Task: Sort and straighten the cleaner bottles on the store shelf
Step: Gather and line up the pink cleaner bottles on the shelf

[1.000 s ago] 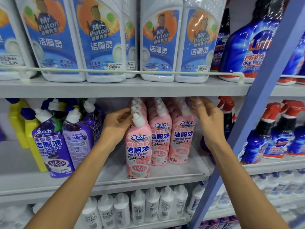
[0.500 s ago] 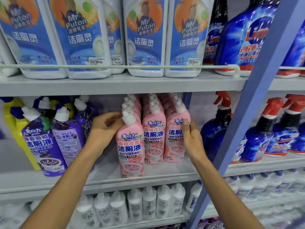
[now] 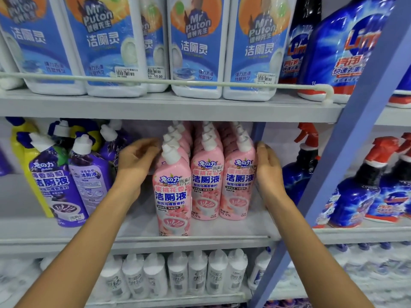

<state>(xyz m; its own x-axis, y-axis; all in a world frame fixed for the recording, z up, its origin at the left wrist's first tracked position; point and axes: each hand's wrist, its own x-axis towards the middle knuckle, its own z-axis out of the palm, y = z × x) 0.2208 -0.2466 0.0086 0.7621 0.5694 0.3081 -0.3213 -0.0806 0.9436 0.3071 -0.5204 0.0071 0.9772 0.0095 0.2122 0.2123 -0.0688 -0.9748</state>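
Three columns of pink cleaner bottles stand on the middle shelf (image 3: 222, 230). The front-left pink bottle (image 3: 172, 192) stands further forward than the front-middle one (image 3: 206, 185) and the front-right one (image 3: 238, 185). My left hand (image 3: 135, 161) rests with loosely curled fingers against the left side of the left column, behind its front bottle. My right hand (image 3: 266, 172) lies flat with straight fingers along the right side of the right column. Neither hand holds anything.
Purple bottles (image 3: 57, 185) and a yellow one (image 3: 19, 147) stand unevenly to the left. Blue spray bottles with red triggers (image 3: 355, 192) fill the right bay behind a slanted blue upright (image 3: 347, 152). Large white bottles (image 3: 195, 45) sit above, small white ones (image 3: 178, 272) below.
My right hand came down from the tops of the right pink column to its right side. My left hand stayed against the left column.
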